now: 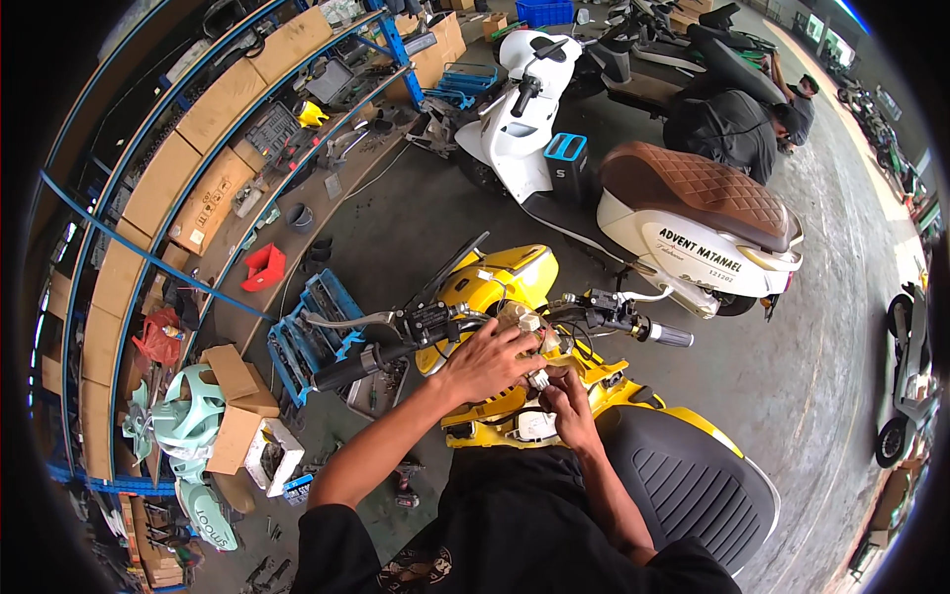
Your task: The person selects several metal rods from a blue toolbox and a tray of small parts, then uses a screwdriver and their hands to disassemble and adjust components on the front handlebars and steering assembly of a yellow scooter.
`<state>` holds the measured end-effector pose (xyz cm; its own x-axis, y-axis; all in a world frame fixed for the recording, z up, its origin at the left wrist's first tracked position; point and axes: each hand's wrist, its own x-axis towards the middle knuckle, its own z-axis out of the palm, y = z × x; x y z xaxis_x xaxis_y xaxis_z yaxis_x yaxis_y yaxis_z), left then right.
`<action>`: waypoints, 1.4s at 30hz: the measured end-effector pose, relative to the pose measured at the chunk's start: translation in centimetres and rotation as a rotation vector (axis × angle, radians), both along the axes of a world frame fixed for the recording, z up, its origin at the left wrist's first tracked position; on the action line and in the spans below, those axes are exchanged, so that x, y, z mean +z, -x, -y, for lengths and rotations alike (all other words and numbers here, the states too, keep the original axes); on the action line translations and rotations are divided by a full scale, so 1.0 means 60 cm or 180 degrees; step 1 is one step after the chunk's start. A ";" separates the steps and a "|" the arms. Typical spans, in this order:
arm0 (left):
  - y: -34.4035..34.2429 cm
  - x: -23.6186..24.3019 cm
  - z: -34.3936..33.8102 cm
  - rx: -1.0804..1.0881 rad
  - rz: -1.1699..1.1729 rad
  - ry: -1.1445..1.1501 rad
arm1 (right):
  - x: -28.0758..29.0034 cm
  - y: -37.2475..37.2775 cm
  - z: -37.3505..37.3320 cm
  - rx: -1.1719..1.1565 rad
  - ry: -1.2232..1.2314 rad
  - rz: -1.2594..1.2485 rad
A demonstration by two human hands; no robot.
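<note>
A yellow scooter (pixel 500 277) stands in front of me with its handlebar area opened up and wiring exposed. My left hand (pixel 488 358) reaches over the wiring below the handlebar, its fingers bent; what lies under the fingertips is hidden. Close to those fingertips is a white plug connector (pixel 538 379). My right hand (pixel 571 408) pinches at this connector from the right, thumb and forefinger together. Another white connector (pixel 529 322) sits among the wires just above my left fingers. Below my hands, a white part (pixel 535 426) rests in the yellow body panel.
A white scooter with a brown seat (pixel 698 193) stands ahead on the right, with a crouching person (pixel 737 129) beyond. Blue tool boxes (pixel 317 327) are at left near blue shelving (pixel 148 262). Pale green panels (pixel 186 416) and a cordless drill (pixel 407 487) lie at lower left.
</note>
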<state>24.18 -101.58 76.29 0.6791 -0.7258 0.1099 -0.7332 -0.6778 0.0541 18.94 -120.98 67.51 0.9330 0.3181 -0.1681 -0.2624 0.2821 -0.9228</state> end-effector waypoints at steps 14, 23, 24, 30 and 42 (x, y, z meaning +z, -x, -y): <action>-0.003 -0.012 0.001 0.0027 0.0195 0.0211 | 0.000 -0.005 -0.004 -0.0195 0.0540 0.0529; -0.015 -0.006 0.000 0.0082 -0.0071 0.0251 | 0.024 -0.010 -0.002 -0.0168 0.0004 0.0205; -0.016 -0.006 -0.001 0.0057 -0.0047 0.0304 | 0.028 -0.011 -0.001 -0.0164 0.0007 0.0213; -0.014 -0.010 -0.001 0.0096 -0.0161 0.0339 | 0.036 -0.004 -0.004 -0.0252 0.0330 -0.0274; -0.007 -0.011 -0.004 0.0107 -0.0207 0.0124 | 0.052 -0.028 0.021 0.0510 0.1756 0.0353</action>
<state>24.59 -101.34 75.61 0.7096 -0.6985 0.0924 -0.7042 -0.6985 0.1277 20.63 -122.24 70.61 0.9020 0.3498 -0.2530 -0.1555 -0.2833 -0.9463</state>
